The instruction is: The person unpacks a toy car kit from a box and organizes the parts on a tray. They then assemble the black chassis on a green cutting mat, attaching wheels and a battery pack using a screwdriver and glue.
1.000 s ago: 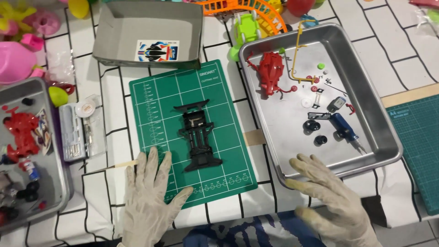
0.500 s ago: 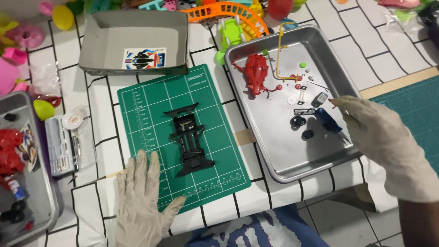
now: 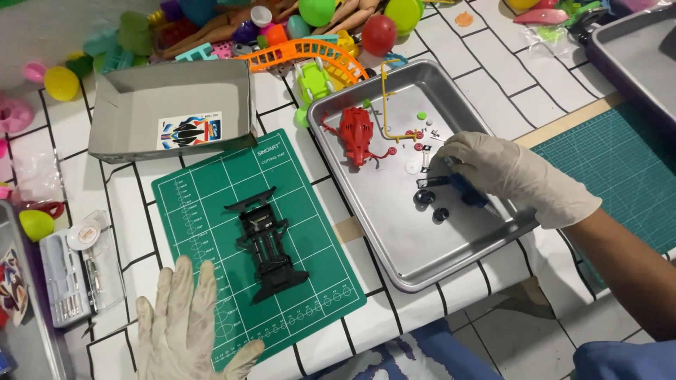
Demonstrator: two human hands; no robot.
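My left hand, in a pale glove, lies flat with fingers spread on the near left corner of a green cutting mat. A black toy-car chassis sits on the mat just beyond it. My right hand, also gloved, reaches into a metal tray and closes around a blue-handled screwdriver. In the tray lie a red toy-car body, black wheels, a yellow parts frame and small loose parts.
A grey cardboard box lid stands behind the mat. Colourful plastic toys crowd the back. A clear case of small tools lies at the left, next to another tray. A second green mat lies at the right.
My right hand moved from the table's front edge into the metal tray and closed on the blue screwdriver. My left hand stayed flat on the mat. The view shifted.
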